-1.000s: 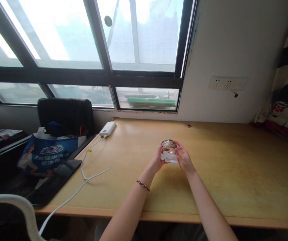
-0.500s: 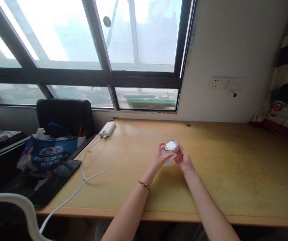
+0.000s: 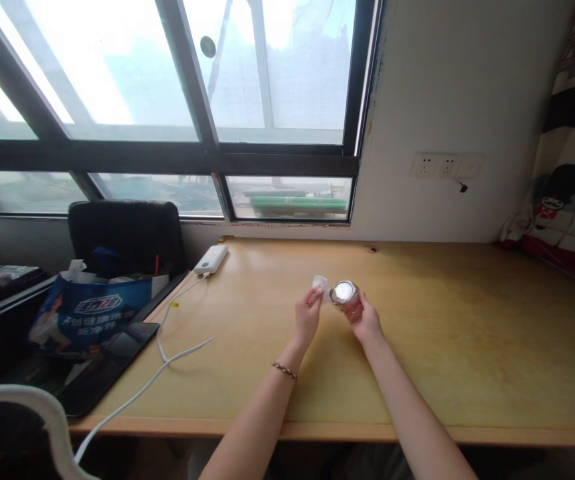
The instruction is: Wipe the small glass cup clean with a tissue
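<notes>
A white tissue (image 3: 320,283) is pinched in the fingers of my left hand (image 3: 308,319), raised above the table. My right hand (image 3: 366,321) grips a small clear faceted glass container (image 3: 345,293) from its right side and below. The container has a bright round face turned up toward me; whether that is a lid or its open mouth I cannot make out. The tissue is beside the container's left edge, and I cannot tell if they touch. Both hands are over the middle of the wooden table (image 3: 442,347).
A white power bank (image 3: 211,259) lies at the table's back left, with a white cable (image 3: 165,350) along the left edge. A black chair (image 3: 125,233) holds a blue bag (image 3: 95,307). A white curved tube (image 3: 42,400) crosses the lower left. A window and wall sockets (image 3: 447,165) are behind.
My left hand has come away from the glass container and moved slightly left, with the tissue now held up beside it. My right hand keeps hold of the container.
</notes>
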{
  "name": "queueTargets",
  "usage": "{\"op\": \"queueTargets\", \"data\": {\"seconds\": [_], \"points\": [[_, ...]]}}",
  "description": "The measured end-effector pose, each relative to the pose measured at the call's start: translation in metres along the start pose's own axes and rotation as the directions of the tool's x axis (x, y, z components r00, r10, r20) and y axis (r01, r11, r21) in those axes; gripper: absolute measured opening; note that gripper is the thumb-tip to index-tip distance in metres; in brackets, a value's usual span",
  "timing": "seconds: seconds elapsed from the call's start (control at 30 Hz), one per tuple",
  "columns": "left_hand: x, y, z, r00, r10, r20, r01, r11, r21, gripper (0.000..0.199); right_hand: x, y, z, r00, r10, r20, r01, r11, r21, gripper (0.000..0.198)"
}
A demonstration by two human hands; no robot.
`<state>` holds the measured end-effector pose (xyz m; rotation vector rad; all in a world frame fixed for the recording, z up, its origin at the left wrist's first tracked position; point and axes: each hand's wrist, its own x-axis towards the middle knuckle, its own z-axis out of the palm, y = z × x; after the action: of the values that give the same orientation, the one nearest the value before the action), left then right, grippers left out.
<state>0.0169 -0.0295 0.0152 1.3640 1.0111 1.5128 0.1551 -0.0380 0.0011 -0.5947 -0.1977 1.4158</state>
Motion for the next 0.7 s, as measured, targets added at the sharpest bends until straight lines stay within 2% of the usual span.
{"op": "queueTargets", "data": {"seconds": [0.1,0.2,0.3,0.37,0.43,0.57,0.7], "points": [[-0.01,0.004,0.01,0.971,0.166,0.169,-0.178,0.983,0.053,0.025,-0.004,0.005,0.003,0.996,0.009,0.094,-0.006,1.0,-0.03,0.016],[-0.02,0.006,0.018,0.891,0.322,0.32,-0.366,0.926,0.087,0.025,-0.009,0.005,0.006,0.986,0.006,0.166,0.0,0.999,-0.038,0.02],[-0.027,0.009,0.02,0.811,0.377,0.447,-0.465,0.88,0.101,0.028,-0.012,0.003,0.008,0.981,0.011,0.195,-0.004,0.999,-0.041,0.027],[-0.027,0.013,0.02,0.797,0.368,0.479,-0.468,0.877,0.104,0.031,-0.012,0.002,0.009,0.984,-0.002,0.177,0.008,0.999,-0.035,0.028],[-0.025,0.017,0.018,0.827,0.338,0.449,-0.425,0.899,0.106,0.033,-0.012,0.002,0.01,0.989,-0.007,0.146,0.012,0.999,-0.032,0.025],[-0.019,0.022,0.015,0.917,0.237,0.32,-0.261,0.965,0.034,0.034,-0.014,0.005,0.014,0.993,0.028,0.118,-0.025,0.999,-0.031,0.018],[-0.016,0.014,0.019,0.983,0.007,0.185,0.023,0.987,-0.16,0.04,-0.017,0.007,0.015,0.995,0.021,0.1,-0.018,0.999,-0.037,0.014]]}}
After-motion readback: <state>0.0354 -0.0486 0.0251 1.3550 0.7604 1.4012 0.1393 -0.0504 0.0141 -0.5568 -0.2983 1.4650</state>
